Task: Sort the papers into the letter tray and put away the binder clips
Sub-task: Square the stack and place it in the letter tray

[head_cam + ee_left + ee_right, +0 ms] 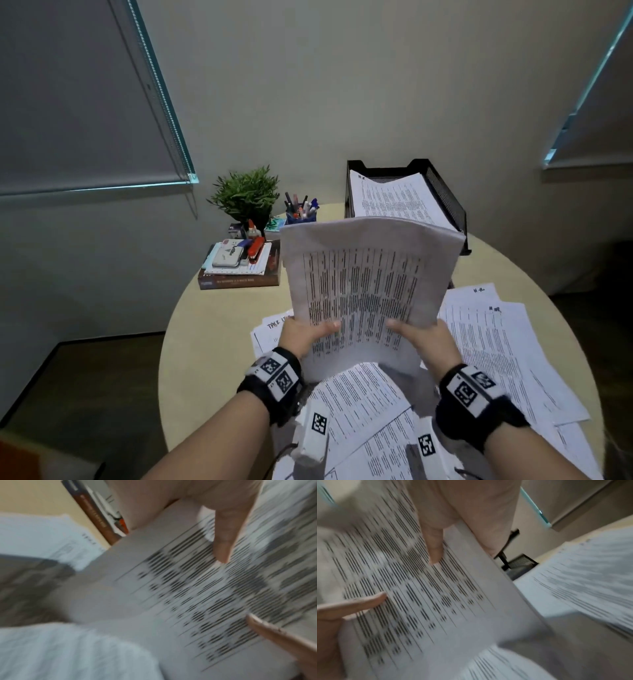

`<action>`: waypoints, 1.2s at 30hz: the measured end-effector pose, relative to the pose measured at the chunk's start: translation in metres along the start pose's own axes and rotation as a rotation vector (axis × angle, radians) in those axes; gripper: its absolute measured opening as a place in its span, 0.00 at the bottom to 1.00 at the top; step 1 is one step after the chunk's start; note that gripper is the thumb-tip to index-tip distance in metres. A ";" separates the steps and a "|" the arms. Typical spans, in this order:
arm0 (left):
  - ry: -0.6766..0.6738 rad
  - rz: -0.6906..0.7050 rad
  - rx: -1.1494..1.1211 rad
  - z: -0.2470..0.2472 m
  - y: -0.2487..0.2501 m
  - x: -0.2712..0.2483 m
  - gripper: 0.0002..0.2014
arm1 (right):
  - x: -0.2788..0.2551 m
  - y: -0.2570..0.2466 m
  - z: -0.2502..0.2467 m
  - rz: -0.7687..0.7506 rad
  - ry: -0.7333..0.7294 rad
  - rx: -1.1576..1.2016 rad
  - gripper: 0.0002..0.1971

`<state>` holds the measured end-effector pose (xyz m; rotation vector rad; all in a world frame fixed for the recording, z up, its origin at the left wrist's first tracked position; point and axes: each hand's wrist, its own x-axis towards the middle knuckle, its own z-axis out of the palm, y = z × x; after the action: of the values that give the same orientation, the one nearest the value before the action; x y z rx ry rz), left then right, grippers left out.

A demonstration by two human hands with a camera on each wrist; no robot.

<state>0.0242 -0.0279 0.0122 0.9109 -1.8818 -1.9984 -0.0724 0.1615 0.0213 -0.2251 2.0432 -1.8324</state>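
I hold a sheaf of printed pages (363, 284) upright over the round table, its top bending away toward the black letter tray (445, 195). My left hand (308, 334) grips its lower left edge, thumb on the print; the right hand (421, 334) grips the lower right edge the same way. Both wrist views, blurred, show the held pages (197, 595) (428, 595) with a thumb across the print. The tray's top tier holds a printed sheet (394, 198). Loose papers (496, 346) lie spread over the table below and right of my hands. No binder clips are visible.
At the table's back left stand a potted plant (245, 195), a blue pen cup (301, 209), and a book stack (239, 270) topped with a stapler, a glue bottle and small items. Bare tabletop (212, 342) lies on the left. Wall and blinds close behind.
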 end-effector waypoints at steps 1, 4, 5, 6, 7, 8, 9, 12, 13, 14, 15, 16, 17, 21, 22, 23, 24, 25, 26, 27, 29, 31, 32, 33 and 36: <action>0.004 -0.064 0.037 0.000 -0.012 0.002 0.25 | 0.000 0.012 0.001 0.063 0.009 -0.041 0.08; -0.020 -0.123 0.066 0.006 -0.023 -0.001 0.24 | -0.001 0.021 -0.002 0.130 0.029 -0.102 0.11; -0.014 -0.120 0.062 0.008 -0.021 -0.003 0.20 | -0.003 0.018 -0.005 0.127 0.019 -0.109 0.08; -0.028 -0.116 0.048 0.008 -0.022 -0.004 0.16 | -0.005 0.015 -0.008 0.129 0.008 -0.114 0.07; -0.060 -0.108 0.013 0.009 -0.021 -0.008 0.13 | -0.007 0.012 -0.012 0.132 0.009 -0.117 0.06; -0.087 -0.115 -0.004 0.009 -0.025 -0.009 0.11 | -0.010 0.013 -0.016 0.141 0.012 -0.112 0.05; -0.113 -0.134 0.022 0.010 -0.026 -0.014 0.11 | -0.013 0.017 -0.020 0.165 0.017 -0.106 0.05; -0.137 -0.282 0.217 0.009 -0.046 -0.020 0.21 | -0.021 0.045 -0.032 0.285 -0.011 -0.103 0.04; -0.165 -0.330 0.235 0.008 -0.050 -0.023 0.21 | -0.024 0.059 -0.035 0.329 -0.011 -0.090 0.05; -0.232 -0.354 0.256 0.008 -0.055 -0.026 0.20 | -0.026 0.072 -0.040 0.375 0.000 -0.084 0.07; -0.318 -0.370 0.291 0.006 -0.062 -0.026 0.22 | -0.028 0.082 -0.043 0.414 0.019 -0.075 0.07; -0.413 -0.396 0.343 0.005 -0.065 -0.028 0.23 | -0.030 0.091 -0.047 0.443 0.033 -0.067 0.07; -0.521 -0.428 0.355 0.004 -0.066 -0.031 0.21 | -0.029 0.097 -0.051 0.467 0.035 -0.064 0.07; -0.804 -0.708 0.143 0.003 -0.070 -0.036 0.20 | -0.014 0.096 -0.067 0.547 0.001 -0.069 0.13; -0.821 -0.726 0.110 0.004 -0.068 -0.035 0.21 | -0.007 0.091 -0.069 0.550 -0.013 -0.073 0.14; -0.794 -0.724 0.091 0.006 -0.067 -0.031 0.20 | 0.001 0.083 -0.071 0.549 -0.024 -0.069 0.14; -0.734 -0.710 0.055 0.008 -0.065 -0.025 0.20 | 0.010 0.076 -0.073 0.546 -0.025 -0.050 0.13; -0.652 -0.699 0.039 0.012 -0.060 -0.019 0.20 | 0.018 0.067 -0.074 0.536 -0.036 -0.005 0.10; -0.573 -0.676 0.041 0.016 -0.054 -0.012 0.19 | 0.025 0.056 -0.074 0.529 -0.051 0.039 0.08; -0.517 -0.653 0.053 0.022 -0.046 -0.003 0.19 | 0.033 0.046 -0.074 0.513 -0.060 0.084 0.07; -0.440 -0.627 0.074 0.033 -0.033 0.018 0.20 | 0.050 0.034 -0.076 0.479 -0.097 0.117 0.08; -0.391 -0.581 0.097 0.045 -0.021 0.044 0.22 | 0.063 0.027 -0.079 0.477 -0.138 0.119 0.12; -0.372 -0.555 0.100 0.052 -0.017 0.057 0.21 | 0.069 0.026 -0.080 0.494 -0.154 0.110 0.14; -0.350 -0.520 0.103 0.058 -0.012 0.069 0.20 | 0.075 0.024 -0.082 0.513 -0.172 0.107 0.15; -0.285 -0.460 0.071 0.075 -0.002 0.106 0.15 | 0.102 0.019 -0.087 0.551 -0.158 0.089 0.15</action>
<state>-0.1015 -0.0280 -0.0205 1.2266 -2.0436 -2.4496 -0.1960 0.2066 -0.0090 0.1969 1.6922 -1.4998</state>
